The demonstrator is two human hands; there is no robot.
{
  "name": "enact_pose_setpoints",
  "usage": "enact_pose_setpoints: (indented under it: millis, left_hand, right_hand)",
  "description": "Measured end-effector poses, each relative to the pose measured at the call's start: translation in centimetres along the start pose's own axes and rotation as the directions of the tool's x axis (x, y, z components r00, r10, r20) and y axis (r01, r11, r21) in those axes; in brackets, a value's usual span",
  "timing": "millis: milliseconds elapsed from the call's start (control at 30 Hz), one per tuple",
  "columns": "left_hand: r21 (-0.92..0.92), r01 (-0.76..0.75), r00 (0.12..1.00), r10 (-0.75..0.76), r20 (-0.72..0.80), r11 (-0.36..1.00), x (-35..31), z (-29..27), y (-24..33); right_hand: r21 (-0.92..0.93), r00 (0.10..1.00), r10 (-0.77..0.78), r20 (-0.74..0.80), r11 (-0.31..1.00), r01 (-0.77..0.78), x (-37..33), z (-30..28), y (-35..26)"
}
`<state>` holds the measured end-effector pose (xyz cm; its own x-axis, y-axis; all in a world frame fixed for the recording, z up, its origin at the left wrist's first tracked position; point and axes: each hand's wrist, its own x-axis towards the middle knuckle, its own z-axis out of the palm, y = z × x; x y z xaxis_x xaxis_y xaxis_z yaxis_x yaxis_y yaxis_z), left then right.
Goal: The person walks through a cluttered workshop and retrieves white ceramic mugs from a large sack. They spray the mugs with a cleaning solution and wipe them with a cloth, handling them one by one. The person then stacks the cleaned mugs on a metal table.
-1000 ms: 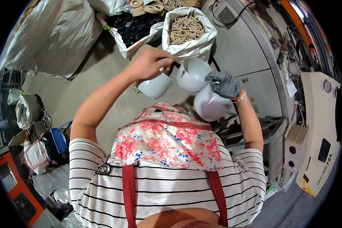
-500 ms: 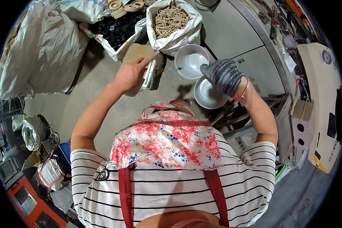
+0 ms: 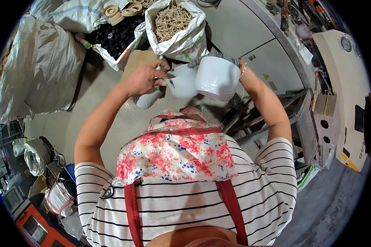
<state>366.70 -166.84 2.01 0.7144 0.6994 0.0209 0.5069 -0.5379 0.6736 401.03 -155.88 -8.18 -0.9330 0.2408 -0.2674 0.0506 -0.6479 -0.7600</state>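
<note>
Concrete floor (image 3: 121, 119) showed beneath both hands. The bare left hand (image 3: 143, 80), fingers curled, held a white pot (image 3: 147, 100) under its palm, fingertips at a second pot (image 3: 182, 84) between the hands; the gloved right hand (image 3: 222, 56) held a third pot (image 3: 216, 78), which mostly hid its fingers.

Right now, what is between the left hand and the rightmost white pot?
In the head view, another white pot lies between the left hand and the rightmost pot.

Soft shadows darken the floor (image 3: 55, 127), and outer edges curve.
</note>
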Motion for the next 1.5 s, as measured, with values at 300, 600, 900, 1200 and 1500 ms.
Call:
enact_pose_setpoints:
  millis: [300, 600, 900, 1200, 1500]
  left_hand:
    - [-0.504, 0.568, 0.664, -0.724, -0.184, 0.65, -5.5, 1.2, -2.3]
    - [-0.314, 0.628, 0.665, -0.701, -0.258, 0.712, -6.1, 2.6, -1.0]
    - [0.169, 0.583, 0.743, -0.436, -0.508, 0.795, -5.9, -1.9, -0.4]
    - [0.265, 0.1, 0.991, -0.121, 0.063, 0.959, -3.1, -3.5, 3.6]
    - [-0.622, 0.296, 0.895, -0.438, -0.084, 0.725, -11.0, 2.3, -0.4]
  right_hand:
    - [-0.944, 0.58, -0.814, 0.026, -0.211, -0.254, 3.2, 9.3, -2.4]
    - [-0.988, 0.601, -0.788, -0.132, 0.153, -0.017, 5.1, 12.0, -3.2]
    - [-0.697, 0.947, -0.207, -0.245, 0.717, -0.023, 9.0, 13.0, -6.4]
    - [-0.479, 0.887, 0.352, -0.298, 0.748, -0.458, 12.9, 13.2, -6.9]
    - [0.069, 0.979, -0.012, -0.204, 0.997, 0.027, 10.4, 11.7, -5.2]
